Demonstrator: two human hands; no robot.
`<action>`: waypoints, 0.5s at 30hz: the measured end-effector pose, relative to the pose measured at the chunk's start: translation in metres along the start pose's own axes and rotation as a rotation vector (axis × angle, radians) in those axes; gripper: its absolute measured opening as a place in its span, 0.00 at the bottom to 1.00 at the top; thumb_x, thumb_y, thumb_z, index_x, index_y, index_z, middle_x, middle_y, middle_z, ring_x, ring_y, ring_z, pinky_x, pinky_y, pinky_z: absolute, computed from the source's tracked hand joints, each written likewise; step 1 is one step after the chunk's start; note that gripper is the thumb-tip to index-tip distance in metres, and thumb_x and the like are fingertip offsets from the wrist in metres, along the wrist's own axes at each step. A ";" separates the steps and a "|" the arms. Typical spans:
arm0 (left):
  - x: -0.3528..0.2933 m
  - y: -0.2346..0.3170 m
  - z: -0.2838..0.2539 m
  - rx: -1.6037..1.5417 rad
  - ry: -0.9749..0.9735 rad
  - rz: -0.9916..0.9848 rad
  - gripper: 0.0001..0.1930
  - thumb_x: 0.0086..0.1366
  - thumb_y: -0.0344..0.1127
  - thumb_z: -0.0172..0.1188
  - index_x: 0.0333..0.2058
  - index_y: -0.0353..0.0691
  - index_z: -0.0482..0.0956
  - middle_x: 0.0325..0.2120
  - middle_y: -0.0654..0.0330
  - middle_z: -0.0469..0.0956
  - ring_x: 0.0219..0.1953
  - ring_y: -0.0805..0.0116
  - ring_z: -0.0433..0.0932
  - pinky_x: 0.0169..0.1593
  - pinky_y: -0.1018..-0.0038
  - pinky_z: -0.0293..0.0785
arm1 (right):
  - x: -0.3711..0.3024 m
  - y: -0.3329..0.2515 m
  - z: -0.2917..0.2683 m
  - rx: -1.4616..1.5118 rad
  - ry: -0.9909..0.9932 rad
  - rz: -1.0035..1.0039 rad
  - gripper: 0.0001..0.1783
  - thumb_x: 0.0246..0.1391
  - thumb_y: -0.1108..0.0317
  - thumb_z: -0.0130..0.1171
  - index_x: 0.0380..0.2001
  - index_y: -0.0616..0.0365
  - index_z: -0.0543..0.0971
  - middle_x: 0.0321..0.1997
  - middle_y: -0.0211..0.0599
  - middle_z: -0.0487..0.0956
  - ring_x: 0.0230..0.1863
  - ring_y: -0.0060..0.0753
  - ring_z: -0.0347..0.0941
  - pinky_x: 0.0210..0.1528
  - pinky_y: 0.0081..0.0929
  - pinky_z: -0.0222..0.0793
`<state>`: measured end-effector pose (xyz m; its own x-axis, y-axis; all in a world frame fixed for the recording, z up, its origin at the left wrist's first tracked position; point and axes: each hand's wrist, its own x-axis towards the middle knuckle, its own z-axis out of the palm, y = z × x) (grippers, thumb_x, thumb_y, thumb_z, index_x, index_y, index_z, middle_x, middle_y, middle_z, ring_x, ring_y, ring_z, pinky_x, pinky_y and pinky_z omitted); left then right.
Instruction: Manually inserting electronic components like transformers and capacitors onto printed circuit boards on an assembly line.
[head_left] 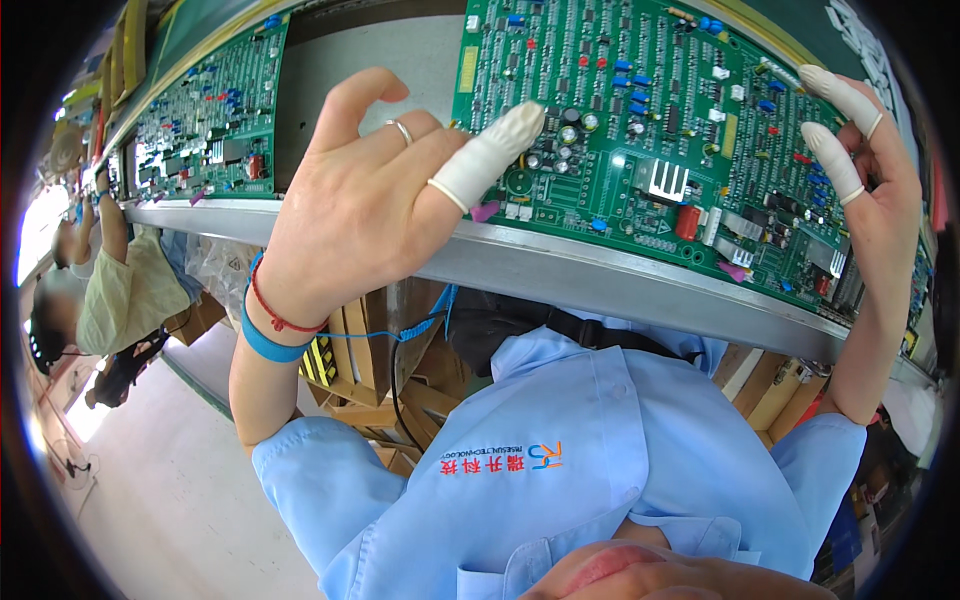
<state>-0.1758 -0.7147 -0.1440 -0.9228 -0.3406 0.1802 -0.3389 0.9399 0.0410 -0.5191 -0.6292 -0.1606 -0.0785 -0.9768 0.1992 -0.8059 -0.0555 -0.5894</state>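
My left hand [375, 195] is over the left end of a green circuit board [560, 190] packed with small components. Its fingers are apart, and one in a white finger cot [485, 158] points across the board's lower left part, near some black capacitors. Nothing shows in its grasp. At the right, my right hand [878, 165] hovers by another densely filled circuit board [775, 185]. Two of its fingers wear white finger cots and are spread apart above the components; the other fingers are partly hidden. Whether these fingertips touch the parts I cannot tell.
A metal rail [600, 275] runs along the boards' near edge, with purple tabs [735, 271] beside it. Further left lies another circuit board [215, 125], past a grey gap. A blue wrist strap [268, 338] with a coiled cord circles my left wrist. A co-worker [125, 295] is at far left.
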 end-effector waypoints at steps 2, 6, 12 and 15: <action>0.001 -0.001 -0.001 -0.013 -0.044 0.020 0.19 0.48 0.24 0.60 0.42 0.36 0.77 0.25 0.61 0.77 0.28 0.65 0.75 0.52 0.59 0.62 | 0.002 -0.008 -0.005 -0.010 0.018 0.071 0.19 0.54 0.72 0.59 0.51 0.56 0.77 0.48 0.22 0.74 0.27 0.10 0.56 0.28 0.10 0.51; 0.004 -0.008 -0.009 -0.028 -0.073 -0.006 0.28 0.49 0.26 0.58 0.53 0.37 0.72 0.22 0.63 0.74 0.26 0.66 0.73 0.50 0.60 0.65 | 0.016 -0.010 -0.036 -0.055 0.000 0.077 0.19 0.54 0.72 0.59 0.51 0.55 0.77 0.48 0.21 0.74 0.27 0.10 0.56 0.28 0.09 0.53; 0.006 -0.025 -0.014 -0.043 0.120 -0.134 0.22 0.53 0.23 0.60 0.49 0.35 0.74 0.28 0.62 0.79 0.29 0.64 0.75 0.46 0.65 0.63 | 0.102 0.018 -0.082 0.034 0.237 0.109 0.16 0.48 0.73 0.61 0.42 0.61 0.79 0.31 0.42 0.78 0.30 0.33 0.75 0.30 0.23 0.70; 0.023 -0.036 0.002 -0.090 0.300 -0.256 0.19 0.57 0.24 0.59 0.49 0.36 0.75 0.32 0.62 0.81 0.30 0.66 0.75 0.47 0.68 0.62 | 0.179 0.093 -0.106 -0.431 0.352 -0.123 0.12 0.48 0.66 0.60 0.37 0.59 0.81 0.34 0.45 0.80 0.34 0.44 0.77 0.39 0.34 0.71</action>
<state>-0.1857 -0.7562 -0.1435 -0.7115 -0.5549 0.4311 -0.5216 0.8282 0.2052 -0.6709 -0.7875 -0.0967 -0.1000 -0.8365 0.5388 -0.9823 -0.0033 -0.1874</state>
